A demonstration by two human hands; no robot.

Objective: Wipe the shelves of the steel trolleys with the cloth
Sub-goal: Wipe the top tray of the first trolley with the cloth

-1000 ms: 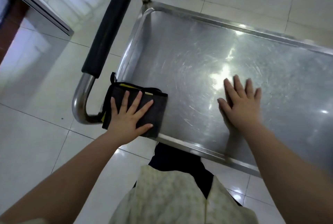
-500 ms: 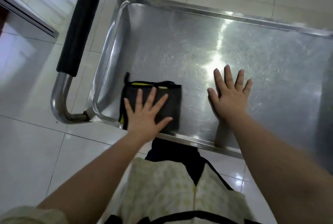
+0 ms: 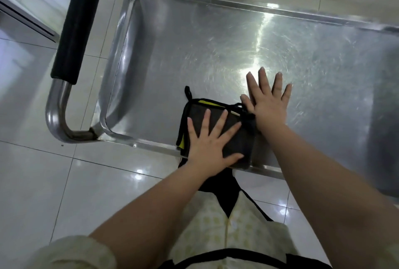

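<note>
A person in a pale yellow patterned shirt with black trim (image 3: 216, 232), seen from above at the bottom of the frame, leans over the top shelf of a stainless-steel trolley with both bare forearms stretched forward.

At lower centre, the left hand (image 3: 212, 143) lies flat, fingers straight and spread, pressing down on a folded dark grey cloth with black edging and a yellow inner layer (image 3: 241, 142). The cloth sits on the shelf against its near rim, right of the near left corner, with a small black loop sticking out from its far left corner.

Just right of it, the right hand (image 3: 269, 104) rests palm-down on the bare metal, its fingers straight and fanned out and holding nothing, the thumb at the cloth's far right corner.

The scratched, shiny steel shelf (image 3: 194, 52), with its raised rim, fills the centre and right of the frame, and a bright streak of reflected light runs down its middle to the right hand's fingertips.

On the left, the trolley's bent steel tube handle (image 3: 54, 113) carries a black padded grip (image 3: 79, 20) running to the top edge. Glossy pale floor tiles (image 3: 32, 182) surround the trolley.
</note>
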